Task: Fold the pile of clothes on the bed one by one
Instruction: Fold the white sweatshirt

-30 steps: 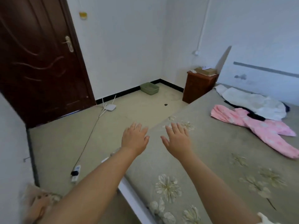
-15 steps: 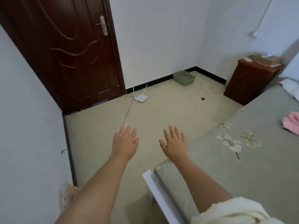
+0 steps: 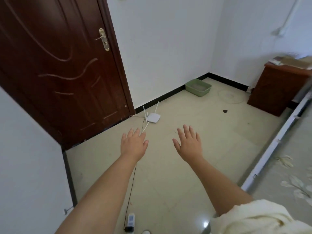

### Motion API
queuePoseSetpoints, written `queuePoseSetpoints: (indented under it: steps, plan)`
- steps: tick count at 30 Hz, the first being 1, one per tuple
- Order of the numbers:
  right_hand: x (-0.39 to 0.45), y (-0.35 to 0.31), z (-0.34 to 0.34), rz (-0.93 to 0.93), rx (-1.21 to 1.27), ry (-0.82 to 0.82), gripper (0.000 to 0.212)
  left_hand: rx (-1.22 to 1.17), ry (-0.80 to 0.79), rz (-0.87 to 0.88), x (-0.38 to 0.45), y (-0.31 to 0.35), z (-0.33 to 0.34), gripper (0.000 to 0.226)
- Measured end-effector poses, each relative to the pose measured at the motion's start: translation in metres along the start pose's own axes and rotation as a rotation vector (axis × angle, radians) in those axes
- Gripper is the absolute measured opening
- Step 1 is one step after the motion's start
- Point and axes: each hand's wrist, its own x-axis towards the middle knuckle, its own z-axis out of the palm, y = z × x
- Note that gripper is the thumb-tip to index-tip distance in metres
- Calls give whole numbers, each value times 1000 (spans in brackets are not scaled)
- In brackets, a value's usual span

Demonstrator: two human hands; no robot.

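Only the bed (image 3: 287,174) edge at right, blurred, perhaps floral-patterned; clothes unseen.

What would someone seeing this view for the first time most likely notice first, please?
Probably the two bare hands, the left hand and the right hand, stretched out open over the pale floor and holding nothing. Next, the dark brown door filling the upper left, with a white router on the floor beside it. Only an edge of the flowered bed shows at the right.
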Motion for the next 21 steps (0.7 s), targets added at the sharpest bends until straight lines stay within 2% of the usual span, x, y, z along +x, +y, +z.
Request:
queuePoseSetpoints:
  steps: [5, 9, 14, 21]
  plan:
    - [89, 2, -8, 136, 1, 50, 56, -31, 56, 210, 124, 8, -6, 46]
    - [128, 41, -19, 257, 3, 61, 57, -51, 51, 458, 203, 63, -9, 47]
    - [162, 131, -44, 437, -49, 150, 58, -82, 77, 734, 279, 168, -12, 48]
    - [219, 293, -78, 682, -123, 189, 57, -83, 128, 986, 390, 339, -33, 47]
